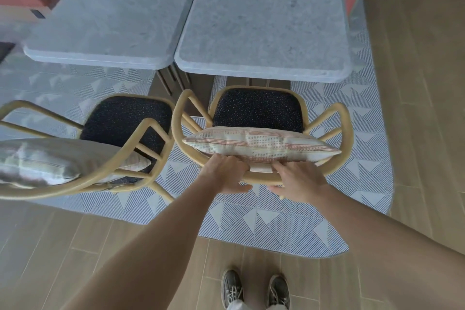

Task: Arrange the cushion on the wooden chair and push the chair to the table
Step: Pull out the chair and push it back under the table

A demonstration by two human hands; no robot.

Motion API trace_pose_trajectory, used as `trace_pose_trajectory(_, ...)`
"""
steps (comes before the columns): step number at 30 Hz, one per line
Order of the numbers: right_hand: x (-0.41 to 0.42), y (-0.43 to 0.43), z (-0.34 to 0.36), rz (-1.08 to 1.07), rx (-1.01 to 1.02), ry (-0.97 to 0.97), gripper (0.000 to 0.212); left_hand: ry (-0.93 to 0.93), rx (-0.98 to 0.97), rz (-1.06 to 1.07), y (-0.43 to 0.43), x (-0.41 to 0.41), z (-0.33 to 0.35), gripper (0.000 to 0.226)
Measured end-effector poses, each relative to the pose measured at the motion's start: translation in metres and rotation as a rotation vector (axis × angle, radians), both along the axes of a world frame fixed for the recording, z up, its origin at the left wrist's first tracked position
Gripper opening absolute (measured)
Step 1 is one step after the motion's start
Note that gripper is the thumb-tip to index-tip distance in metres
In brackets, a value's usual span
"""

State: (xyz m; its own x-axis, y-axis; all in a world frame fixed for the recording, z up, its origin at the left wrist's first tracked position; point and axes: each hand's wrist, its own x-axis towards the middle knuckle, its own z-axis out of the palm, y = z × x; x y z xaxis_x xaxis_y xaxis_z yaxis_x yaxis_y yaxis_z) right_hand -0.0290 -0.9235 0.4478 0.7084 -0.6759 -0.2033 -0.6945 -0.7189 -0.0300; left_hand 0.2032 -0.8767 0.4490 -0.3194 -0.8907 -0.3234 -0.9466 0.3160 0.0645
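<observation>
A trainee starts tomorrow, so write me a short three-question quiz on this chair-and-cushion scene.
1. True or false: the left hand and right hand both have their grip on the back rail of the right wooden chair.
2. The striped cushion lies: A) on the table; B) on that chair's seat, by its back; C) on the rug.
3. Fill in: ___ wooden chairs are in view.
Key: 1 true; 2 B; 3 two.

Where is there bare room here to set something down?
The two grey stone tabletops, left and right, show bare. The right wooden chair has its dark speckled seat free ahead of the striped cushion. Crowded: its back rail, gripped by the left hand and right hand against the cushion.
</observation>
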Motion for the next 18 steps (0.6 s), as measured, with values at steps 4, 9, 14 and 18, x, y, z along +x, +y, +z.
trace_pose_trajectory(4,0.006,0.009,0.016,0.010,0.021,-0.092,0.053,0.101,0.067,0.022,0.002,0.002,0.007,0.044)
trace_pose_trajectory(9,0.023,0.007,0.025,-0.113,0.171,0.100,0.041,0.013,0.040,0.041,-0.001,-0.005,0.008,0.030)
trace_pose_trajectory(14,0.025,0.013,0.027,-0.128,0.187,0.168,0.035,-0.060,0.006,0.023,0.004,-0.012,0.007,0.033)
trace_pose_trajectory(18,0.026,0.047,0.029,-0.124,0.217,0.196,0.036,-0.075,0.036,-0.007,0.036,-0.010,0.008,0.033)
